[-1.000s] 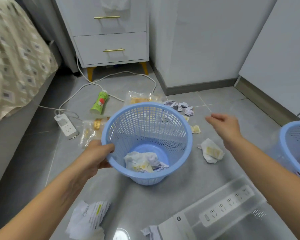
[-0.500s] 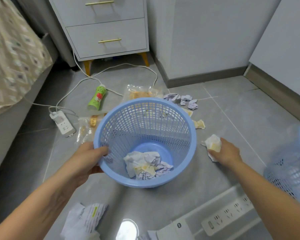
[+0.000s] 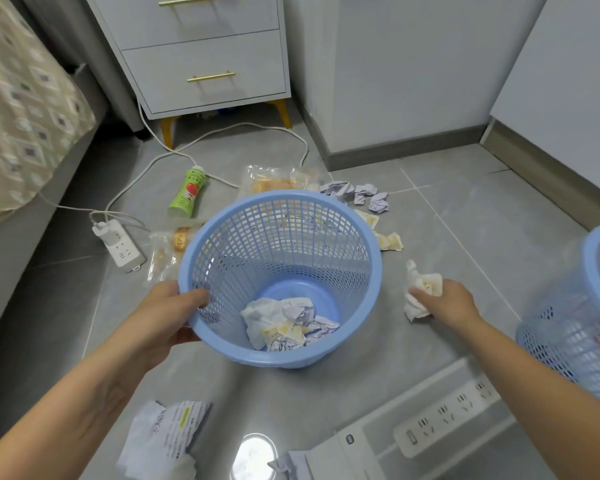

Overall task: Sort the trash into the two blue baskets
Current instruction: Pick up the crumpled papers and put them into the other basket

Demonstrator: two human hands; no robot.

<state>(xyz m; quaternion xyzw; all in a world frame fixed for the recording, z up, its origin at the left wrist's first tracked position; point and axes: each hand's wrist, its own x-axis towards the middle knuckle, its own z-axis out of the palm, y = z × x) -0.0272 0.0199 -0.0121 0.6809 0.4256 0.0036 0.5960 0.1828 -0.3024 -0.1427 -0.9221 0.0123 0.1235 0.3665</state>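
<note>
The left hand [image 3: 160, 320] clasps the near-left rim of a blue basket [image 3: 368, 244] standing mid-floor, thumb inside the rim, fingers outside. Crumpled papers [image 3: 284, 323] lie at its bottom. Just right of it, the right hand [image 3: 447, 303] is closed around a white wad [image 3: 421, 289] low over the floor [image 3: 430, 209]; contact with the tiles cannot be told. A second basket [image 3: 575, 327] stands at the right edge of the floor. Behind the first basket lie a green bottle [image 3: 187, 192], clear wrappers [image 3: 274, 180], purple scraps [image 3: 357, 195] and yellow scraps [image 3: 388, 240]. Near the front edge lies a printed paper [image 3: 167, 434].
</note>
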